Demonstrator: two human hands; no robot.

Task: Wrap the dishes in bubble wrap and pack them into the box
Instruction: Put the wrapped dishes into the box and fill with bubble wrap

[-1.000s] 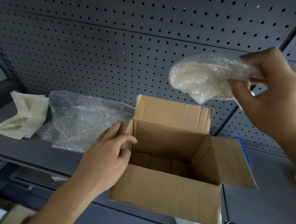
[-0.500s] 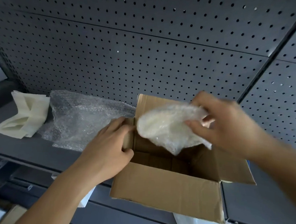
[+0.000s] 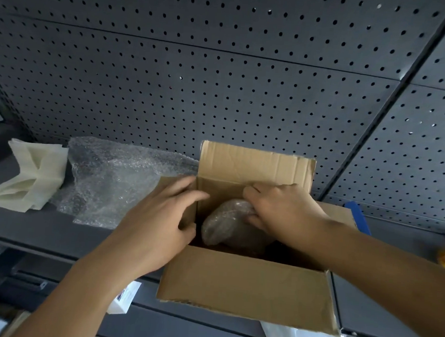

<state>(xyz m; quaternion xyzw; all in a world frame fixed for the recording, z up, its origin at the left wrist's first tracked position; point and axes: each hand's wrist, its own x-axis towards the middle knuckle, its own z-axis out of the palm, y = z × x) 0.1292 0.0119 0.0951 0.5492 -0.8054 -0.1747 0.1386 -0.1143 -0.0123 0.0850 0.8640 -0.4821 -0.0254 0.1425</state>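
The step in hand, as I judge it, is to set the wrapped dish [image 3: 229, 222] down inside the box [image 3: 244, 288]. To do it well I would lower it slowly until it rests on the bottom, not drop it, and lay it toward one wall so that room remains for more dishes. I would let go only when the box takes the weight. The wrap looks loose around the dish (I see no tape on it), so I would put the folded side downward, otherwise it may open. The box seems to reach a little past the front edge of the shelf [image 3: 27, 229], so the other hand should steady it against the push.

The right hand [image 3: 284, 212] is in the box opening. Its fingers [image 3: 252, 192] are bent over the upper right edge of the dish and the thumb comes from below, so it grasps the dish between them. The dish is tilted and partly below the rim. Whether it touches the bottom, I cannot tell.

The left hand [image 3: 157, 224] grips the left wall of the box. Its fingers [image 3: 188, 192] are curled over the top edge and the thumb lies against the wall lower down. A loose sheet of bubble wrap [image 3: 115, 182] lies just beside the box on the left.
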